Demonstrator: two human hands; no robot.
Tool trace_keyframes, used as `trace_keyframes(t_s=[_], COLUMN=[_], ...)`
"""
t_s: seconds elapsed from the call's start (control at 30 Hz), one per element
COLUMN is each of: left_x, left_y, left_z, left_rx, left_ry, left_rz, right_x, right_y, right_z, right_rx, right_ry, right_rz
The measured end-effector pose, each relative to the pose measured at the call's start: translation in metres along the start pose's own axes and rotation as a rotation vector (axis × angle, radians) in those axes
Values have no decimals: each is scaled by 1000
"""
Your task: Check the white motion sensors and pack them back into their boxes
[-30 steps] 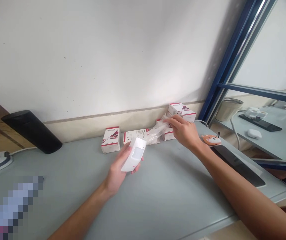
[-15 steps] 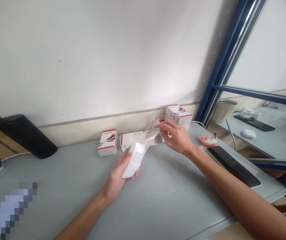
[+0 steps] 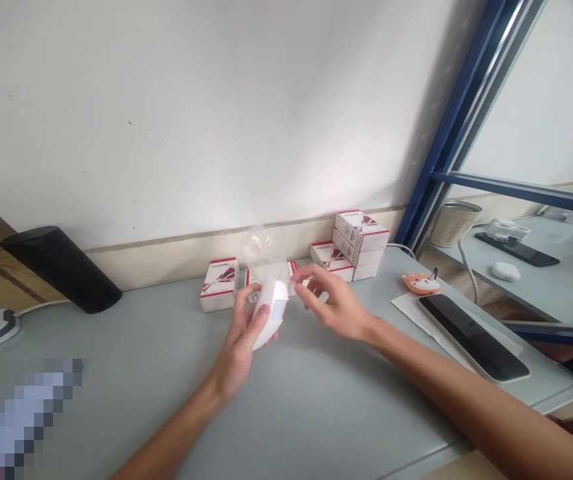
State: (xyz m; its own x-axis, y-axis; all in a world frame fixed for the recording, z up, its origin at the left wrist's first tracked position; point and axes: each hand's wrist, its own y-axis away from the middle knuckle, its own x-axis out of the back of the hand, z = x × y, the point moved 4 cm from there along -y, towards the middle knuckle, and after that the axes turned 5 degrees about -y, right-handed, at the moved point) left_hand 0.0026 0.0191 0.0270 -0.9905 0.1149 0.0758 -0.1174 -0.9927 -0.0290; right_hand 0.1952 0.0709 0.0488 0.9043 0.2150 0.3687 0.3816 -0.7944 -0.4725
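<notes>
A white plastic device (image 3: 272, 313) with a pale window on its face is held tilted in my left hand (image 3: 239, 343), thumb across its front. Clear plastic wrap (image 3: 261, 250) stands up behind the device's top end, in front of the wall. My right hand (image 3: 333, 303) is just right of the device, its thumb and fingers bent with a gap between them and nothing visible in them. Behind the device, a white and red box (image 3: 292, 268) is partly hidden. Another box (image 3: 219, 285) lies to the left, and several more boxes (image 3: 361, 233) are stacked at the right.
A black cylinder-like object (image 3: 61, 270) leans at the left. On the right lie a dark phone (image 3: 473, 337), white paper (image 3: 419, 308) and an orange animal-faced item (image 3: 420, 283). A blue-framed mirror (image 3: 521, 190) borders the grey table (image 3: 286, 413).
My right hand has come off the plastic wrap and moved slightly down. The wrap has swung left behind the device, which my left hand has turned a little.
</notes>
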Motion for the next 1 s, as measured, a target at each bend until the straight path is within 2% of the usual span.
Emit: trace_keyframes(t_s=[0.07,0.13,0.23,0.33,0.47,0.6,0.67,0.8,0.9,1.0], left_x=[-1,-3,-5,-3,-3,-9,-12,-13,-12,-9], left_y=[1,2,1,0,-6,-7,-5,-4,-5,-7], left_z=[1,0,-3,-8,-18,-20,-20,-19,-17,-15], left_rx=[-23,-22,-16,-26,-10,37,70,137,170,175], left_ry=[-47,-77,-114,-115,39,164,206,313,347,353], left_rz=[35,54,72,95,26,-88,-103,-98,-70,-31], right_x=[-10,-15,-18,-23,-30,-31,-32,-31,-24,-17], right_y=[4,6,8,11,17,18,18,16,13,9], right_z=[-4,-4,0,1,-4,-6,-6,-10,-10,0], right_rx=[-34,-48,-25,44,104,-10,-43,90,80,-104], right_ry=[-78,-100,-59,26,63,-131,-186,-40,-46,-156], right_rz=[-52,-41,-17,-55,-138,-165,-177,-224,-158,-23])
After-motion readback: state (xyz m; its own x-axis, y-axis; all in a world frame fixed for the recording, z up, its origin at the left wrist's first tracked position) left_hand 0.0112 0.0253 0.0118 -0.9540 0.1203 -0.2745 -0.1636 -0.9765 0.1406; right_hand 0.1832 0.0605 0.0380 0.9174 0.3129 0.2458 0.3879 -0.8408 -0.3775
